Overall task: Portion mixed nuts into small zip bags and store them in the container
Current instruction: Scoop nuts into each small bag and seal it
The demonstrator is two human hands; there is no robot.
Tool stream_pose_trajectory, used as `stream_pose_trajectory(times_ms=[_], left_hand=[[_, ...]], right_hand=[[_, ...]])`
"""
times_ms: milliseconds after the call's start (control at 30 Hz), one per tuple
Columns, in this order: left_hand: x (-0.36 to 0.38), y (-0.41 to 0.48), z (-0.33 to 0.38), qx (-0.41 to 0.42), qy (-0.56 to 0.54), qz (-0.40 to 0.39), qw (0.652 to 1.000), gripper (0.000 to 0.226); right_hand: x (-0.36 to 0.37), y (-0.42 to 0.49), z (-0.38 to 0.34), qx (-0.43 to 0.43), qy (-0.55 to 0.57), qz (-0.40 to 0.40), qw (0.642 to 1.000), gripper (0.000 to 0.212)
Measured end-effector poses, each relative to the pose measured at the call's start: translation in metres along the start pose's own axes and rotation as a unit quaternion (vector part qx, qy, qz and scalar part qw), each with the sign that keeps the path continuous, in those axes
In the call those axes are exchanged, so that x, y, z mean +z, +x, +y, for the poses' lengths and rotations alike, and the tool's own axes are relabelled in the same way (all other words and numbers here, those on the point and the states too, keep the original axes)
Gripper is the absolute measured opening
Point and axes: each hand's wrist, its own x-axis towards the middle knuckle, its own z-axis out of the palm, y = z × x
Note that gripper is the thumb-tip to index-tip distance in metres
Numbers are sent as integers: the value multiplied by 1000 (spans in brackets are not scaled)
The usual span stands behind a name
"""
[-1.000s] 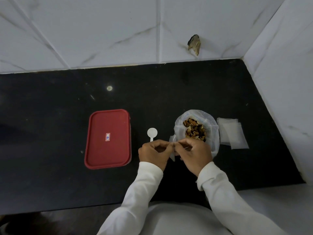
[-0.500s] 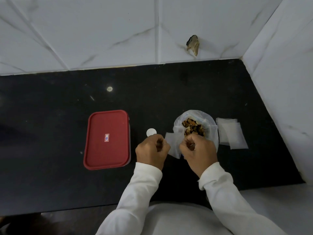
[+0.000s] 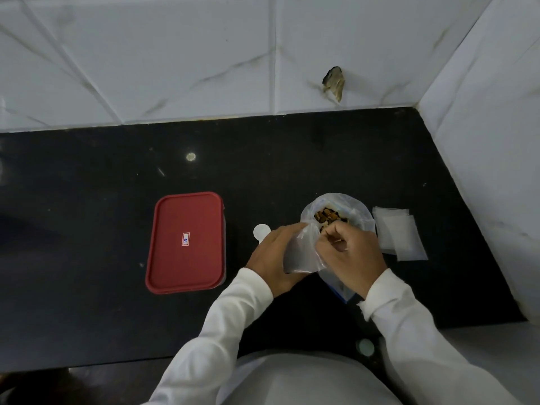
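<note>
Well left of the left hand: red-lidded container (image 3: 185,242), lid shut, flat on the black counter (image 3: 87,287). Small white sticker (image 3: 185,239) at mid-lid, blue marks reading something like "61" or "19", too small to settle; no brand legible anywhere.

Just beyond the left hand's fingers: white scoop (image 3: 261,231), only the round bowl showing, handle hidden behind the knuckles.

Left hand (image 3: 274,258): curled around one side of a small zip bag (image 3: 301,252), thumb and fingers gripping the plastic. A second ago pinched flat between both hands; half a second ago slack between two fists; now tipped up with its mouth toward the nuts and looking parted. Probably means the opening step is done and filling comes next. Bag appears empty so far.

Right hand (image 3: 349,255): closed loosely, fingertips pinching either the bag's other lip or a thin pale sliver seen at the thumb; cannot tell which.

Beyond and partly under the right hand: large clear bag of mixed nuts (image 3: 330,217), open, brown pieces visible at the top.

Right of the right hand: stack of empty zip bags (image 3: 400,235), flat, untouched, just beside the nut bag.

Nothing portioned yet, nothing stored; container to be opened later.
</note>
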Motion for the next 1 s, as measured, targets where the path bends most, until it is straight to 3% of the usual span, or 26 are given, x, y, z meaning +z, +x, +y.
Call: stream_pose_trajectory(times_ms=[100,267,367,633,767,933,1000], left_hand=[[3,3,-2,16,32,31,999,64],[4,7,-3,22,87,3,996,66],[7,6,-6,53,59,34,996,66],[13,2,-10,102,6,60,993,80],[14,2,-14,139,14,84,987,78],[19,1,-15,123,-12,118,985,76],[22,1,-15,98,-112,98,984,83]], right_hand=[[-1,-2,2,1,6,-1,1000,9],[0,-3,0,15,34,4,999,25],[-1,-1,1,-34,-28,-7,999,14],[1,-3,6,-43,-42,-86,994,9],[3,-3,6,51,1,-177,983,21],[3,-5,0,52,4,-150,987,21],[2,-3,-4,27,-29,-136,990,22]])
